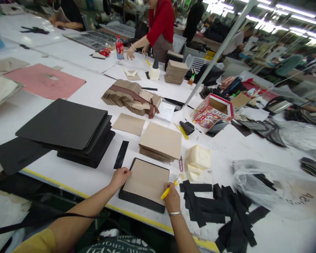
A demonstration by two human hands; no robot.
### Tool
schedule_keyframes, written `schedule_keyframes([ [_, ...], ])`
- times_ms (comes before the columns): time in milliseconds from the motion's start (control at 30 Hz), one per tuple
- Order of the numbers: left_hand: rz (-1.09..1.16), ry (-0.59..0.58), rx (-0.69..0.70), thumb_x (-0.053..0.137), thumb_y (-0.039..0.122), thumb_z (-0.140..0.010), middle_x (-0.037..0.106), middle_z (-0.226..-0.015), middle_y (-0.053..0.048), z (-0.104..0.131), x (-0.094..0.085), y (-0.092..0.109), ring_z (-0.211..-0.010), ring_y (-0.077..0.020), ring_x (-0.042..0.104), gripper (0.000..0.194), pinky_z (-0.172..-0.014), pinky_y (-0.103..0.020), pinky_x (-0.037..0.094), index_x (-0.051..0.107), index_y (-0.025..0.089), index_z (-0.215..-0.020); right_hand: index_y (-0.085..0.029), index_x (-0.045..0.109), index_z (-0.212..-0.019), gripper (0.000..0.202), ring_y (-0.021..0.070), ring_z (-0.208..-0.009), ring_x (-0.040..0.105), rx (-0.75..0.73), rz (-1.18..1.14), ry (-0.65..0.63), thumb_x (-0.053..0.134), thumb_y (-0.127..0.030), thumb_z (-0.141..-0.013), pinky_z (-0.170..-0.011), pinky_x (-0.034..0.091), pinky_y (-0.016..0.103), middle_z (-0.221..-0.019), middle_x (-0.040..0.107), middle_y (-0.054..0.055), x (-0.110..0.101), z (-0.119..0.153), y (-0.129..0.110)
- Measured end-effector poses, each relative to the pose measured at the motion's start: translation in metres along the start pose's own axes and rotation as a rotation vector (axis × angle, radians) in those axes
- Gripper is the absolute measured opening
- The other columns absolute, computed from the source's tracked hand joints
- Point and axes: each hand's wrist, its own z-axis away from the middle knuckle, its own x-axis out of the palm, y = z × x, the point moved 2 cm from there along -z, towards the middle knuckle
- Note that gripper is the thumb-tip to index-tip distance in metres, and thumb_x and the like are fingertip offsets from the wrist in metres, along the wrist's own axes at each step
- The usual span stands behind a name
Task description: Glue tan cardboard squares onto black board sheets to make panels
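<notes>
A tan cardboard sheet [146, 181] lies on top of a low black stack or panel [142, 203] at the table's front edge. My left hand [120, 177] is closed in a pinch at the sheet's left edge. At the right edge, my right hand [172, 199] is wrapped round a brush with a yellow handle [165, 193], its bristle end pointing away from me toward a whitish glue container [198, 158]. Behind the sheet sits a stack of tan cardboard [160, 139]. A single black strip [121, 154] rests beyond my left hand.
Large black sheets [64, 123] are piled at left. Loose black strips [226, 207] and a clear plastic bag [274, 189] lie at right. Small pink-handled snips [180, 164] lie near the container. A slanted metal pole [218, 52] rises beyond. Across the table, a person in red [162, 24] works.
</notes>
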Motion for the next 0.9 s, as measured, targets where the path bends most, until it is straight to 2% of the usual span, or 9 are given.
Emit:
schedule_keyframes([
  [167,0.011,-0.009,-0.043,0.050,0.035,-0.068,0.058,-0.055,0.001,-0.003,0.005,-0.011,-0.056,-0.0139,0.053,0.022,-0.052,-0.022,0.035,0.060,0.017,-0.061,-0.017,0.050,-0.088,0.018,0.0137,-0.052,0.053,0.032,-0.018,-0.015,0.035,-0.026,-0.085,-0.049,0.033,0.023,-0.059,0.054,0.000,0.007,-0.002,0.005],
  [300,0.001,-0.012,-0.069,0.050,0.036,-0.069,0.059,-0.056,0.000,-0.004,0.004,-0.010,-0.057,-0.0143,0.054,0.024,-0.053,-0.022,0.036,0.061,0.017,-0.061,-0.017,0.050,-0.089,0.017,0.0136,-0.053,0.053,0.041,-0.025,-0.035,0.036,-0.024,-0.083,-0.049,0.032,0.023,-0.058,0.053,-0.001,0.009,-0.004,0.007],
  [500,-0.042,-0.047,-0.106,0.050,0.044,-0.069,0.062,-0.058,-0.002,-0.003,0.003,-0.004,-0.060,-0.0172,0.057,0.030,-0.055,-0.024,0.036,0.060,0.017,-0.059,-0.017,0.050,-0.084,0.015,0.0127,-0.053,0.052,0.073,-0.017,-0.059,0.036,-0.022,-0.082,-0.051,0.032,0.022,-0.057,0.053,-0.001,0.002,-0.005,0.001],
  [700,-0.121,-0.114,-0.133,0.049,0.050,-0.069,0.065,-0.062,-0.002,-0.007,0.004,-0.010,-0.065,-0.0195,0.060,0.035,-0.056,-0.024,0.037,0.062,0.018,-0.063,-0.017,0.050,-0.084,0.013,0.0118,-0.056,0.052,0.059,0.052,-0.093,0.038,-0.018,-0.081,-0.054,0.032,0.021,-0.062,0.056,0.000,-0.002,-0.007,-0.001],
  [900,-0.162,-0.114,-0.138,0.049,0.051,-0.069,0.064,-0.061,-0.001,-0.008,0.005,-0.011,-0.063,-0.0196,0.059,0.036,-0.056,-0.024,0.038,0.062,0.019,-0.062,-0.018,0.052,-0.086,0.014,0.0122,-0.060,0.052,0.050,0.106,-0.128,0.042,-0.013,-0.077,-0.056,0.031,0.021,-0.065,0.057,0.000,0.000,-0.008,0.001],
])
